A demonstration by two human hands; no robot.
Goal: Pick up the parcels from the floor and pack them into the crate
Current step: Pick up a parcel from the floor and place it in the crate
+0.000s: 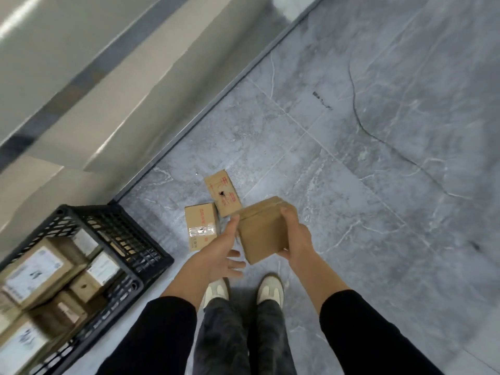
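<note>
Mid-carry: right hand [293, 239] grips a plain brown cardboard parcel [263, 231]; left hand [221, 253] spread wide beside it. Next, swing toward the black plastic crate [130, 239] at lower left.

Black crate [151, 255] sat nearly full of boxes, two parcels [201, 228] [223, 193] lay ahead on open grey floor [378, 158], wall [94, 90] closed off the left

I see a grey marbled floor [378, 131] meeting a pale wall [81, 77]. My white shoes [269, 289] and dark patterned trousers [238, 339] show below.
</note>
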